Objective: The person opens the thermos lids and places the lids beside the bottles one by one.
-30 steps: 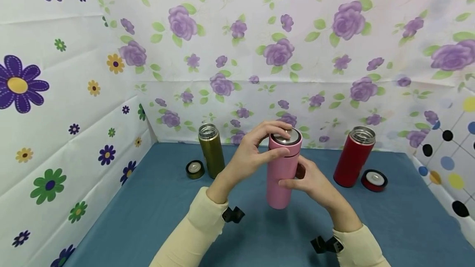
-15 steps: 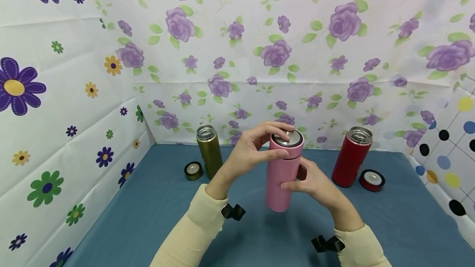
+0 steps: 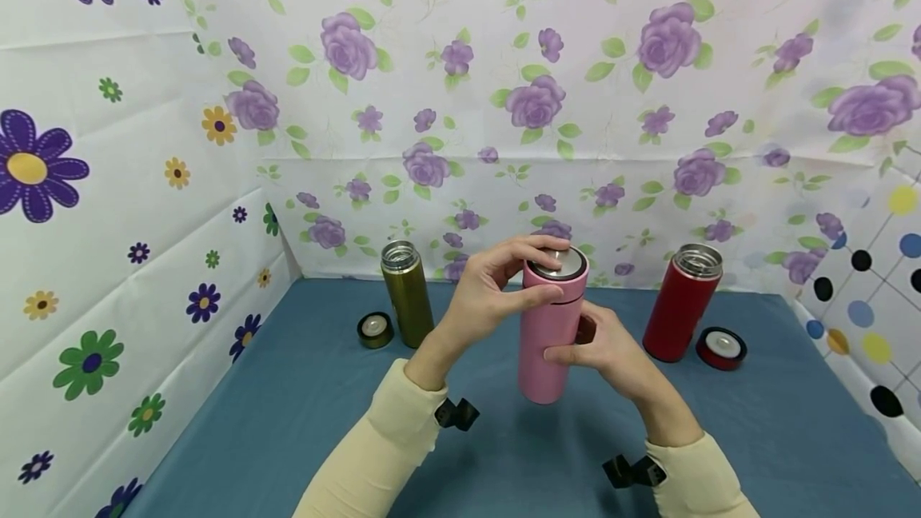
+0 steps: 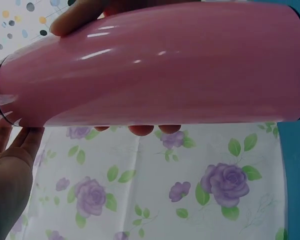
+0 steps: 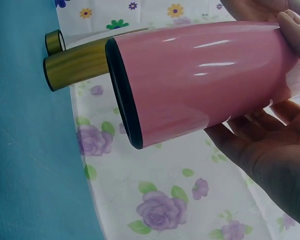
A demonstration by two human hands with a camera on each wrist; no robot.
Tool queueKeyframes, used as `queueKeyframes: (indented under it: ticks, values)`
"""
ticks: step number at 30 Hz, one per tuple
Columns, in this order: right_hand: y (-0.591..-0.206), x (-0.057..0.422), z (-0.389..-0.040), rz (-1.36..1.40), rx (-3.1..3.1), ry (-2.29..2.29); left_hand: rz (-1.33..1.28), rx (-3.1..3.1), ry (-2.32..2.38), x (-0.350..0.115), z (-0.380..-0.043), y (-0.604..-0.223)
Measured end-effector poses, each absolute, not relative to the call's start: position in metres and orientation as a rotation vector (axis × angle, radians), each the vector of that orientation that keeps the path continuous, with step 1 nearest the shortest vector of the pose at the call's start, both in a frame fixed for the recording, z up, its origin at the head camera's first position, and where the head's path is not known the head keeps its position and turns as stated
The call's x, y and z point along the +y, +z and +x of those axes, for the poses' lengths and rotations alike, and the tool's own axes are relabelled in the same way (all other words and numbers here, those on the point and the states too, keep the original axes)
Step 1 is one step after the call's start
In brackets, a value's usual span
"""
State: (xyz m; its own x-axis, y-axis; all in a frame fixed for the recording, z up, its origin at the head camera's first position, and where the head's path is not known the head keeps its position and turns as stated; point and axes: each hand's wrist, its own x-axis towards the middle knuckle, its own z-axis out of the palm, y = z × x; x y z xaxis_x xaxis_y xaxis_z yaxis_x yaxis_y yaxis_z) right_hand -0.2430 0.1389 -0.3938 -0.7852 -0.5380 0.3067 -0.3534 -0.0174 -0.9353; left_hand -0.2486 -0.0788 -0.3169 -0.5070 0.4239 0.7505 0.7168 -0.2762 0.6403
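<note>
A pink thermos bottle (image 3: 541,342) is held nearly upright over the middle of the table, its dark base (image 5: 124,95) visible in the right wrist view. Its pink lid (image 3: 574,292) has a shiny steel top and sits on the body with a thin dark seam below. My left hand (image 3: 484,294) grips this lid, fingers over the top and thumb along the side. Lower down, my right hand (image 3: 610,352) wraps the body, thumb in front; its other fingers are mostly hidden behind the bottle in the head view.
On the blue table (image 3: 288,430), an open olive-green thermos (image 3: 412,302) stands back left beside its lid (image 3: 376,329). An open red thermos (image 3: 679,314) stands back right, its lid (image 3: 723,348) beside it. A flowered cloth wall (image 3: 468,110) closes off the back.
The pink thermos has shifted slightly, its base rising a little in the last half second. Both hands keep their hold. The head view has shifted slightly.
</note>
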Motion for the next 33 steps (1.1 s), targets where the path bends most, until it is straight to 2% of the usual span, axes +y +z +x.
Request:
queueKeyframes:
  ticks: [15, 25, 33]
  values:
    - [-0.395, 0.133, -0.243, -0.873, 2.273, -1.9, -1.239, -1.741, -1.7, -0.073, -0.244, -0.324]
    - [-0.392, 0.139, -0.241, -1.023, 2.083, -1.888, -1.549, -1.84, -1.801, -0.089, -0.249, -0.31]
    - [-0.392, 0.141, -0.242, -1.011, 2.047, -1.908, -1.539, -1.812, -1.847, -0.088, -0.25, -0.309]
